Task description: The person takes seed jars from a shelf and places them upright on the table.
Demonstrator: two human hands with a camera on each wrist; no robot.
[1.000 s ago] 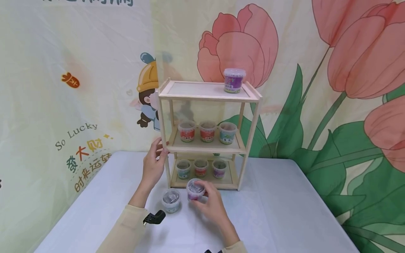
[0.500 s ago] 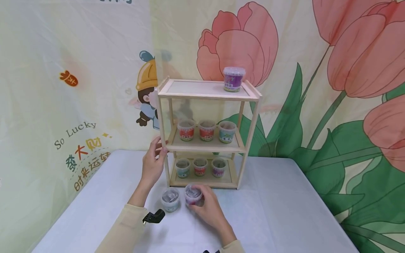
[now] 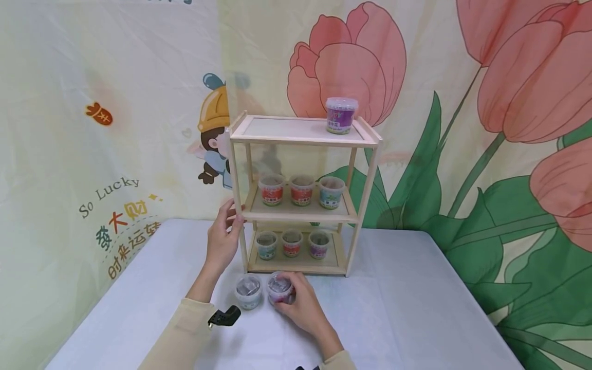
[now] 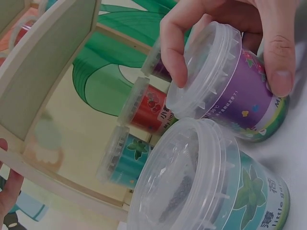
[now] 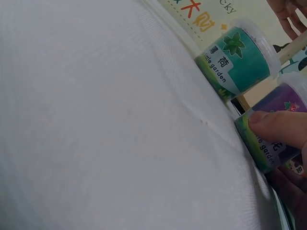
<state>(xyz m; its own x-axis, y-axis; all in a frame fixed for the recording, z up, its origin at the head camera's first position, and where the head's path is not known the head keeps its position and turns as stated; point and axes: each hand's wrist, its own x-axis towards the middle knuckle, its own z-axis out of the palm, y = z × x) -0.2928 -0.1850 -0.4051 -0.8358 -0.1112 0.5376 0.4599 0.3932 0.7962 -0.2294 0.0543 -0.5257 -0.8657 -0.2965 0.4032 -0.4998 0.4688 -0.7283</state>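
- The right hand (image 3: 296,304), low in the centre of the head view, grips the purple-labelled tub (image 3: 279,289) with curled fingers; the tub stands on the table (image 3: 407,308), just in front of the wooden shelf (image 3: 302,195).
- The teal-labelled tub (image 3: 248,291) stands just left of it; in the right wrist view a narrow gap shows between them.
- The left hand (image 3: 225,239) holds the shelf's front left post, fingers curled round it.
- In the left wrist view that hand is cut off at the lower left corner.
- The tubs' contents are blurred behind clear lids.
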